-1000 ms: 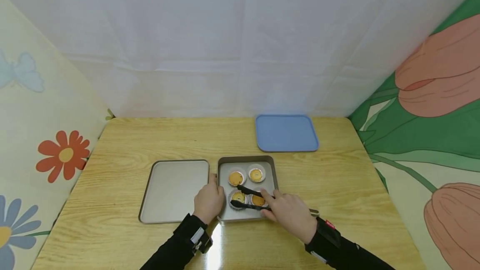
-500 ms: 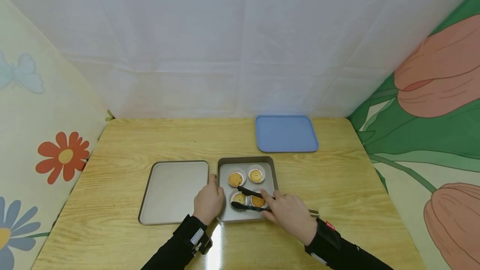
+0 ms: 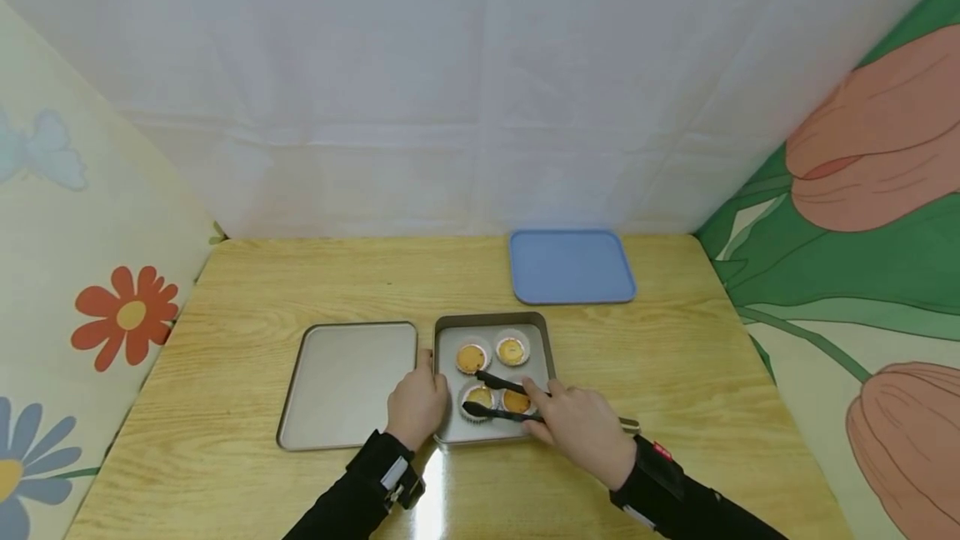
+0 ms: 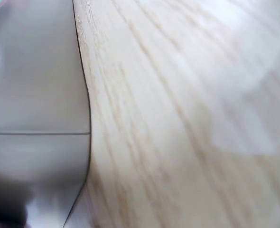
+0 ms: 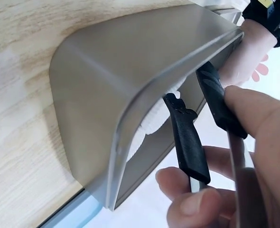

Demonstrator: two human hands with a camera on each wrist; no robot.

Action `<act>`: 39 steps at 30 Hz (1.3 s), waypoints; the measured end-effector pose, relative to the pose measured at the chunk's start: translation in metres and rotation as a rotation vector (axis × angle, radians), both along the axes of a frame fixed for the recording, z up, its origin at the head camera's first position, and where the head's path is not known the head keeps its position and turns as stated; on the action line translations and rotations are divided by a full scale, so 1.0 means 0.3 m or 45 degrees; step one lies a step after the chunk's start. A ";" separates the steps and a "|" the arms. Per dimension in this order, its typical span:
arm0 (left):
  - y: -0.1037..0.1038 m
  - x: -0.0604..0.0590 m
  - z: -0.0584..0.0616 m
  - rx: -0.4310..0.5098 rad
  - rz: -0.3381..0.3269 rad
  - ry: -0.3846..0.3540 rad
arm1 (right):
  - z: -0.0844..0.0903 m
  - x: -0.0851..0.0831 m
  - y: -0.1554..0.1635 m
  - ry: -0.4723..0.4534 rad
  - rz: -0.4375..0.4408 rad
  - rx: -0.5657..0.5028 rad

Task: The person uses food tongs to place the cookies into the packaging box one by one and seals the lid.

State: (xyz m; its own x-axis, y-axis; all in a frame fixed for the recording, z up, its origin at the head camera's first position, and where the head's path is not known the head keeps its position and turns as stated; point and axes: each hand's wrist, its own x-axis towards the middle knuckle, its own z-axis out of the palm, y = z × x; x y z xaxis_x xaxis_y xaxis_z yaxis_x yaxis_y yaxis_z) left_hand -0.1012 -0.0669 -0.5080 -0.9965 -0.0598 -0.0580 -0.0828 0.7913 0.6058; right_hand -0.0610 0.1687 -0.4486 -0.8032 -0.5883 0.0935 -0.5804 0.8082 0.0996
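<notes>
My right hand (image 3: pixel 581 427) is nearest to me, on the right side of the deep pan (image 3: pixel 551 348). Its grip pinches the black tongs (image 3: pixel 498 398), with fingers (image 5: pixel 197 197) curled around both arms. The tong tips are spread a little, one on each side of the near left tart (image 3: pixel 477 397). The near right tart (image 3: pixel 516 400) sits just beside it, partly under the tongs.

My left hand (image 3: pixel 417 405) rests on the left wall of the deep pan, and my thumb lies along its edge. I cannot tell how the other fingers lie.

A bit farther in the pan are two more tarts (image 3: pixel 472 357). To the left, just beside the pan, lies a flat grey tray (image 3: pixel 345 382). Far away on the wooden worktop (image 3: pixel 300 290) is a blue tray (image 3: pixel 572 266).
</notes>
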 end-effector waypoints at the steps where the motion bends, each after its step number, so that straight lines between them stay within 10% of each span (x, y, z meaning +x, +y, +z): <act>1: -0.001 0.001 0.001 0.002 0.000 -0.004 | 0.006 0.001 0.001 -0.020 -0.009 -0.005; 10: -0.003 -0.002 -0.002 -0.009 -0.002 -0.002 | 0.063 -0.018 0.035 0.076 -0.100 -0.175; 18: 0.002 -0.001 -0.004 0.003 -0.002 -0.010 | 0.142 -0.089 0.138 0.336 -0.323 -0.555; 27: 0.005 -0.002 -0.004 -0.001 0.003 -0.013 | 0.215 -0.136 0.315 0.527 -0.659 -0.685; 39: 0.002 0.001 -0.005 0.000 -0.001 -0.006 | 0.162 -0.107 0.514 0.433 -1.006 -0.719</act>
